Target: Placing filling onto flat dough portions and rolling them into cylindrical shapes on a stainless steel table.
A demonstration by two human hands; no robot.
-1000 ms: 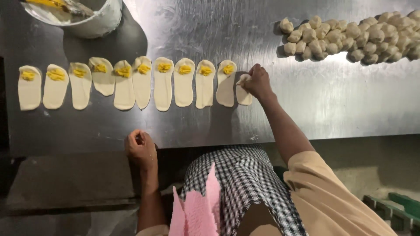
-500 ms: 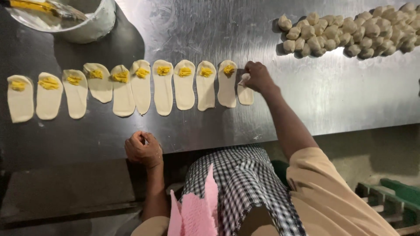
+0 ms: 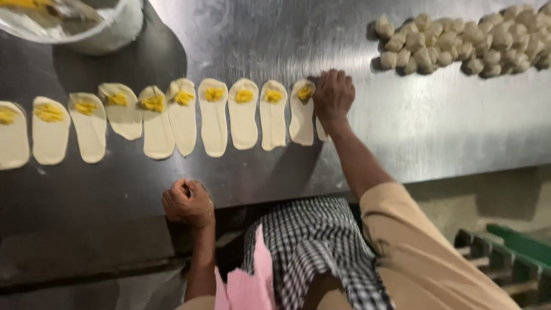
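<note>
Right hand sits palm-down on the last dough strip at the right end of the row, fingers curled over its top; strip mostly hidden, so can't tell if gripped or just pressed. Left hand clenched in a fist at the steel table edge, holding nothing visible. Other dough strips lie flat, each with yellow filling on top. Looks like the filling/placing step. Next move likely needs more filling from the bowl or a dough ball from the pile.
</note>
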